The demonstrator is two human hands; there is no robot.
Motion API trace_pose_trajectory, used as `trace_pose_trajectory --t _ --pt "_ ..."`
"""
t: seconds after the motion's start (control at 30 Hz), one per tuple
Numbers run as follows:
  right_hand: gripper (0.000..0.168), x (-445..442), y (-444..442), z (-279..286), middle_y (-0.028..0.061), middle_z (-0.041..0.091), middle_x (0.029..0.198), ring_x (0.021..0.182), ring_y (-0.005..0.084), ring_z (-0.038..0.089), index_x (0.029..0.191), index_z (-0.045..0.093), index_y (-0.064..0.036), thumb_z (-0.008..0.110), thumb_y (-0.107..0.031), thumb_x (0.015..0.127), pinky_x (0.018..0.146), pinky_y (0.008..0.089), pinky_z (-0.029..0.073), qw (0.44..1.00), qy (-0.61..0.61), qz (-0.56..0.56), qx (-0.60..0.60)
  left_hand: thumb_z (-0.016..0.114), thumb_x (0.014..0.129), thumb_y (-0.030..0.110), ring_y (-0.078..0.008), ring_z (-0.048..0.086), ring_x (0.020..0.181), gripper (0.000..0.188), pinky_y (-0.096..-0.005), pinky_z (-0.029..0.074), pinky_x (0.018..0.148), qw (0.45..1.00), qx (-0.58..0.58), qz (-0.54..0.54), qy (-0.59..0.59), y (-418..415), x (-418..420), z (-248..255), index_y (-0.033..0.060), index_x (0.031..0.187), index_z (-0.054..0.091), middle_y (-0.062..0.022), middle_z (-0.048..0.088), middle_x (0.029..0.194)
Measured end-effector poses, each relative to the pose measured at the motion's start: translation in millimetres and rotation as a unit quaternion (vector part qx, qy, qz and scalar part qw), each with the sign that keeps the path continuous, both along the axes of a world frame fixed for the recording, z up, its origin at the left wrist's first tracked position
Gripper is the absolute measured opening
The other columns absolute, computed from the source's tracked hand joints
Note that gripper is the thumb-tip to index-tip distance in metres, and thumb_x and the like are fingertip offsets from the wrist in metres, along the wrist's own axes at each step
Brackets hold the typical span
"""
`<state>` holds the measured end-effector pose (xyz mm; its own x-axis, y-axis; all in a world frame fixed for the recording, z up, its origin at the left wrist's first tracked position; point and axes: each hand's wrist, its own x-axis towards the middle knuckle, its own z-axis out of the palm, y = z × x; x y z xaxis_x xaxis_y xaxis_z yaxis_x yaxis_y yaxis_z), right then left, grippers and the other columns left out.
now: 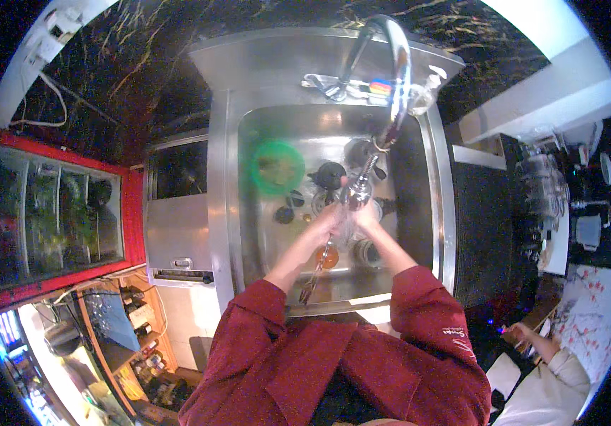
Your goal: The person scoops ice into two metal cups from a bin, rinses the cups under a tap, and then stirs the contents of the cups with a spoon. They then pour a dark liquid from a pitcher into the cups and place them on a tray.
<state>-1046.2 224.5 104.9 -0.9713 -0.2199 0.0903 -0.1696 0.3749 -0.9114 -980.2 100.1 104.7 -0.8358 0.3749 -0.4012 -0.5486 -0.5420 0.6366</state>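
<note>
Both my hands are together inside a stainless steel sink [284,242], under the spray head [357,193] of a tall chrome faucet [402,58]. My left hand [331,223] comes in from the lower left, and my right hand [367,214] from the lower right. The spray head and splashing water cover their fingers, so I cannot tell whether they hold something. A stream of water [315,274] runs down past my left wrist. Around them in the basin are a dark teapot [330,174], a green round basin [277,168], small dark pieces [284,214] and an orange round object [327,257].
Behind the basin lie a multicoloured sponge [380,88] and a pump bottle [423,98]. A red-framed glass-door fridge [134,213] stands on the left, near wooden shelves [124,354]. A dark ribbed mat [489,234] lies to the right. Another person [547,391] is at lower right.
</note>
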Motion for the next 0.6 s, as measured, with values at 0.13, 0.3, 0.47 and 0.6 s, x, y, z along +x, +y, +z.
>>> trace_pose_trajectory --t 0.13,0.3,0.47,0.6 --pt "0.044 -76 -16 24 0.0130 0.059 0.065 0.058 0.0260 0.056 0.090 0.060 -0.003 0.054 -0.046 0.086 0.060 0.0428 0.045 0.982 -0.053 0.053 0.175 0.053 0.090 0.040 -0.0033 0.038 0.053 0.029 -0.0204 0.024 0.043 0.994 -0.035 0.079 -0.070 13 -6 39 0.0135 0.102 0.057 0.0085 0.050 0.072" --pt "0.069 -188 -94 50 0.0231 0.065 0.095 0.094 0.0354 0.062 0.115 0.055 0.004 0.045 -0.059 0.087 0.083 0.0425 0.047 0.949 0.256 0.134 0.124 0.049 0.093 0.039 -0.0067 0.039 0.055 0.026 -0.0209 0.030 0.047 0.989 0.110 0.050 -0.086 12 4 16 0.0150 0.102 0.054 0.0058 0.044 0.072" --pt "0.098 -214 -129 75 0.0318 0.051 0.121 0.117 0.0362 0.050 0.133 0.025 0.017 0.043 -0.066 0.083 0.097 0.0394 0.039 0.968 -0.081 0.148 0.188 0.057 0.090 0.027 -0.0054 0.032 0.050 0.015 -0.0193 0.027 0.045 0.945 0.164 0.198 -0.200 -2 18 19 0.0123 0.090 0.054 0.0064 0.037 0.062" --pt "0.083 -184 -104 65 0.0218 0.049 0.127 0.109 0.0278 0.056 0.137 0.032 0.001 0.061 -0.052 0.080 0.090 0.0335 0.045 0.986 -0.015 0.140 0.086 0.056 0.090 0.029 -0.0060 0.030 0.048 0.019 -0.0198 0.027 0.043 0.886 0.344 0.255 -0.178 -30 35 10 0.0125 0.082 0.051 0.0056 0.033 0.059"
